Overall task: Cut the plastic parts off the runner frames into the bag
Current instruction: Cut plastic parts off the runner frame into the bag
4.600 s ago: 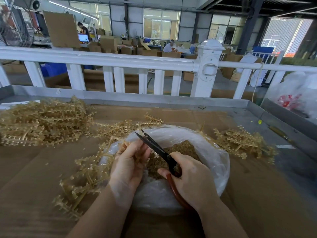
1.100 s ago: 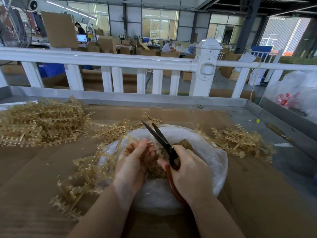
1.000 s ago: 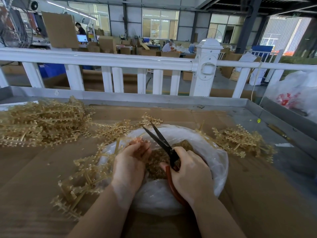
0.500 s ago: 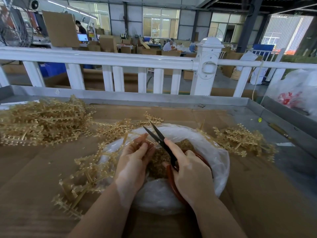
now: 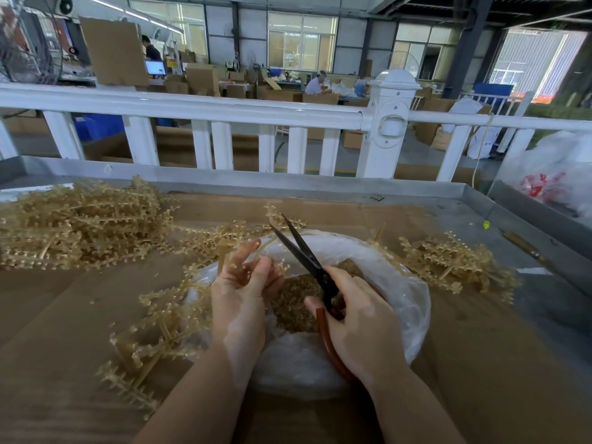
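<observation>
Holding a pale yellow plastic runner frame (image 5: 179, 318) over the open clear plastic bag (image 5: 394, 283), the left hand (image 5: 240, 302) pinches its tip; the right hand (image 5: 358, 328) grips red-handled scissors (image 5: 307, 261), blades parted just right of that tip.

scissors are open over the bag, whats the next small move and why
Probably close the scissors on the runner frame that the left hand holds over the bag. The blades stand apart beside it in the right hand, so cut parts should drop in.
</observation>
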